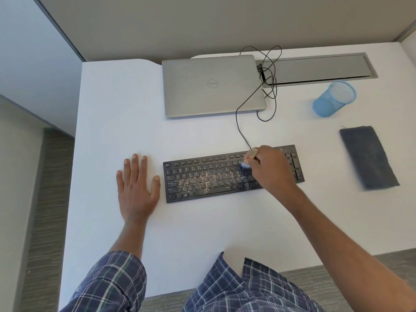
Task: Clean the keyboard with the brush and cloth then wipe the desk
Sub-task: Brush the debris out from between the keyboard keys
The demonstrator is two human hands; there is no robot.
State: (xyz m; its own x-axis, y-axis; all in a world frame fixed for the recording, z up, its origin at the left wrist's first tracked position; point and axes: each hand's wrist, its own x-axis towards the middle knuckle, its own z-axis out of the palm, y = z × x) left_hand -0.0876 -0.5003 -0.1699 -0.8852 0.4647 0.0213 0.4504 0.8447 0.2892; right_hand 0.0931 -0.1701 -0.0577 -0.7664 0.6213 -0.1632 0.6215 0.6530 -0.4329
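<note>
With the left hand (137,190) flat on the surface and the right hand (270,170) gripping the brush (246,164) on the mid-surface keyboard (213,179), sweep crumbs gently along each key row.

Your right hand (271,171) covers most of the small blue-bristled brush (245,165); you can see only its pale handle tip and the bristles. The same hand hides a patch of keys toward the right end of the black computer keyboard (202,179), whose key legends are too small to read. The dark grey folded cloth (369,157) is blurred. The white table (112,109) runs past the right edge.
</note>
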